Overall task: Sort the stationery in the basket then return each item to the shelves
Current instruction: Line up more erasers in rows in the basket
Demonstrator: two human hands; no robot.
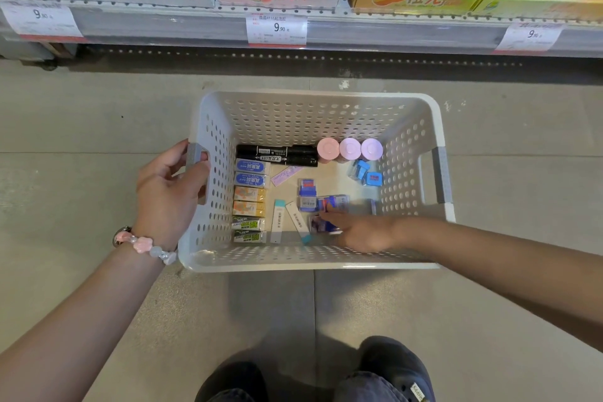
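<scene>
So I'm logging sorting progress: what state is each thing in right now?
basket: on the floor, upright
left hand: grips the basket's left handle
right hand: inside the basket, fingers reaching to the blue packets
erasers: lined up along the left wall
black markers: lying side by side
three round pastel tubs: in a row

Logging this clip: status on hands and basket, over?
Left hand grips basket handle. Right hand inside, fingers on small blue packs; grip unclear, blurred. Erasers lined along left wall. Nothing obstructing.
</scene>
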